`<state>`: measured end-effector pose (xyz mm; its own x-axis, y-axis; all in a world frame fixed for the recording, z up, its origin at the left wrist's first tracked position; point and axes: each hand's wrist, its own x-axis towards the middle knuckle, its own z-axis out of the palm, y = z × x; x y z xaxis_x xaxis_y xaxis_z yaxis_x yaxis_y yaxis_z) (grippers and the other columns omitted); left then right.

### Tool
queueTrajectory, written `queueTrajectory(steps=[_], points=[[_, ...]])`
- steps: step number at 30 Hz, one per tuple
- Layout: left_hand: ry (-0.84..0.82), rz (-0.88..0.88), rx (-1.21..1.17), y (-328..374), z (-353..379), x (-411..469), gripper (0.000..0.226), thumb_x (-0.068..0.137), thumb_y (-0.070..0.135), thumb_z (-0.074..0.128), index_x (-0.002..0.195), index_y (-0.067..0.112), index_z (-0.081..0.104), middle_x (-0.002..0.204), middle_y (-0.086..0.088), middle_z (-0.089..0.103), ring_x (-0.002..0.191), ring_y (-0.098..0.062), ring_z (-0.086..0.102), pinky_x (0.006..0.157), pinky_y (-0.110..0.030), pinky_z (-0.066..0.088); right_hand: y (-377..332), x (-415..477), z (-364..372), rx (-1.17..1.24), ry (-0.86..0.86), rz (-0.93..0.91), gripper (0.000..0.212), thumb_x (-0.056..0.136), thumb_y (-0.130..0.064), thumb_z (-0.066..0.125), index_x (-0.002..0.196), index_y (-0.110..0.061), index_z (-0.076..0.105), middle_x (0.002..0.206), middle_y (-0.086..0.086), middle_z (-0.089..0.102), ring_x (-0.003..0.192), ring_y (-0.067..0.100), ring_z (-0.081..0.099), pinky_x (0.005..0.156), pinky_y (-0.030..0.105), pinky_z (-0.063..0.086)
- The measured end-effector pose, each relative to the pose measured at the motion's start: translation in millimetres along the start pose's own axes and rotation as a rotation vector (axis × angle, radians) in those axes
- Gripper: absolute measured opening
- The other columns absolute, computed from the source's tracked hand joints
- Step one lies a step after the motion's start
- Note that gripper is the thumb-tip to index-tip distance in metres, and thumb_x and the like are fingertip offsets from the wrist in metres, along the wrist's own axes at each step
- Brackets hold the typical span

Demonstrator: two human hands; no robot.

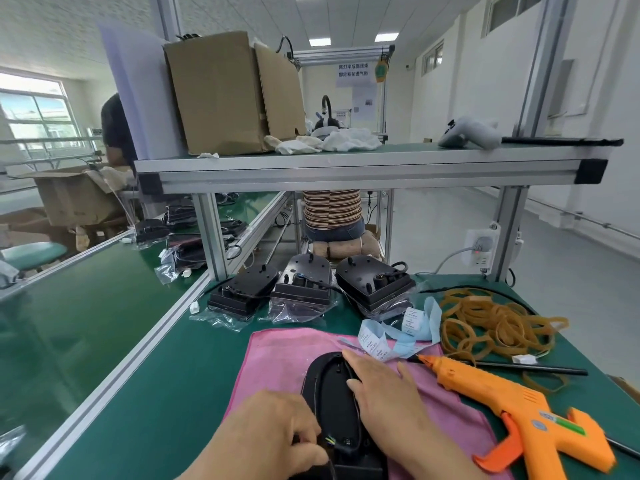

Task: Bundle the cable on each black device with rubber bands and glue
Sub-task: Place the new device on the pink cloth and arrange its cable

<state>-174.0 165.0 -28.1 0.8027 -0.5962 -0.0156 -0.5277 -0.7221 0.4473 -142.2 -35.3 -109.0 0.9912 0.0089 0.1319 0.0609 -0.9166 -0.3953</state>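
A black device [329, 396] lies on a pink cloth [277, 358] near the table's front edge, with a thin black cable looped over its top. My left hand [273, 434] pinches the cable end at the device's near end. My right hand [384, 393] lies flat on the device's right side, fingers straight, pressing the cable loop. An orange glue gun [519, 414] rests on the table to the right. A heap of tan rubber bands [495, 323] lies behind it. Three more black devices [304, 285] in clear bags stand in a row beyond the cloth.
Blue and white label strips [405, 330] curl between the cloth and the rubber bands. An aluminium shelf [346, 168] overhead carries a cardboard box [225, 95] and white rags. A conveyor belt [69, 323] runs along the left. A seated person in a striped shirt [332, 209] is behind the bench.
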Motion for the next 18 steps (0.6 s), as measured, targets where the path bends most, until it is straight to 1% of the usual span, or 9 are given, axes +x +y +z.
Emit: queueTrajectory(steps=[1, 3, 6, 8, 11, 13, 14, 16, 18], points=[[0.021, -0.016, -0.048, -3.0, -0.1, -1.8, 0.010, 0.082, 0.040, 0.073, 0.081, 0.031, 0.068, 0.094, 0.017, 0.070, 0.087, 0.004, 0.062, 0.078, -0.011, 0.045, -0.4, -0.2, 0.1, 0.007, 0.002, 0.001, 0.049, 0.101, -0.035, 0.032, 0.149, -0.042, 0.020, 0.153, -0.022, 0.032, 0.143, 0.001, 0.025, 0.118, 0.045, 0.008], [0.054, -0.042, -0.140, -6.9, -0.7, -3.4, 0.012, 0.082, 0.044, 0.072, 0.091, 0.036, 0.071, 0.097, 0.025, 0.069, 0.089, 0.006, 0.062, 0.082, -0.010, 0.047, -1.7, -0.4, -0.3, 0.015, 0.004, 0.005, 0.050, 0.102, -0.035, 0.033, 0.149, -0.042, 0.020, 0.154, -0.022, 0.032, 0.143, 0.001, 0.024, 0.118, 0.046, 0.008], [0.052, -0.034, -0.120, -8.6, 9.2, 1.7, 0.029, 0.084, 0.047, 0.070, 0.113, 0.042, 0.066, 0.099, 0.022, 0.067, 0.083, 0.010, 0.056, 0.078, -0.003, 0.041, -3.2, -1.1, -2.3, 0.020, 0.006, 0.017, 0.050, 0.102, -0.036, 0.034, 0.149, -0.042, 0.020, 0.154, -0.022, 0.032, 0.143, 0.001, 0.026, 0.119, 0.046, 0.008], [0.069, -0.071, -0.145, -9.0, 16.3, 4.9, 0.037, 0.081, 0.049, 0.073, 0.116, 0.039, 0.067, 0.099, 0.021, 0.064, 0.083, 0.011, 0.054, 0.078, -0.003, 0.039, -4.5, -2.3, -3.7, 0.025, 0.014, 0.017, 0.049, 0.102, -0.035, 0.034, 0.148, -0.042, 0.022, 0.153, -0.022, 0.034, 0.142, 0.001, 0.027, 0.118, 0.046, 0.009], [0.067, -0.094, -0.156, -13.4, 20.6, 4.5, 0.047, 0.069, 0.058, 0.076, 0.112, 0.041, 0.069, 0.102, 0.027, 0.056, 0.095, 0.012, 0.053, 0.080, -0.003, 0.037, -5.0, -3.2, -5.1, 0.034, 0.010, 0.021, 0.049, 0.102, -0.036, 0.034, 0.148, -0.042, 0.022, 0.154, -0.021, 0.033, 0.142, 0.002, 0.027, 0.118, 0.046, 0.010], [0.049, -0.097, -0.203, -14.5, 18.0, 2.2, 0.047, 0.060, 0.066, 0.073, 0.101, 0.044, 0.069, 0.099, 0.023, 0.060, 0.086, 0.009, 0.056, 0.077, -0.005, 0.039, -5.1, -4.1, -5.5, 0.041, 0.010, 0.022, 0.048, 0.101, -0.036, 0.035, 0.148, -0.042, 0.023, 0.153, -0.021, 0.034, 0.142, 0.002, 0.028, 0.118, 0.046, 0.011], [0.048, -0.104, -0.230, -14.1, 15.6, 0.9, 0.043, 0.059, 0.067, 0.074, 0.096, 0.047, 0.068, 0.099, 0.022, 0.062, 0.082, 0.008, 0.058, 0.076, -0.006, 0.041, -5.2, -4.5, -6.0, 0.043, 0.013, 0.020, 0.048, 0.101, -0.036, 0.035, 0.147, -0.043, 0.024, 0.152, -0.022, 0.035, 0.141, 0.002, 0.029, 0.118, 0.046, 0.011], [0.044, -0.132, -0.240, -14.3, 12.4, -0.4, 0.023, 0.064, 0.060, 0.078, 0.084, 0.052, 0.071, 0.096, 0.026, 0.063, 0.087, 0.009, 0.060, 0.078, -0.007, 0.043, -5.7, -5.6, -7.0, 0.045, 0.017, 0.019, 0.048, 0.101, -0.035, 0.034, 0.147, -0.043, 0.024, 0.152, -0.023, 0.035, 0.141, 0.001, 0.029, 0.117, 0.046, 0.011], [0.050, -0.156, -0.220, -17.7, 12.4, 1.6, 0.009, 0.073, 0.044, 0.081, 0.080, 0.044, 0.076, 0.093, 0.022, 0.067, 0.089, 0.008, 0.061, 0.080, -0.005, 0.042, -5.5, -5.5, -6.2, 0.039, 0.013, 0.019, 0.049, 0.101, -0.035, 0.034, 0.148, -0.042, 0.022, 0.153, -0.023, 0.033, 0.142, 0.001, 0.027, 0.118, 0.046, 0.010]])
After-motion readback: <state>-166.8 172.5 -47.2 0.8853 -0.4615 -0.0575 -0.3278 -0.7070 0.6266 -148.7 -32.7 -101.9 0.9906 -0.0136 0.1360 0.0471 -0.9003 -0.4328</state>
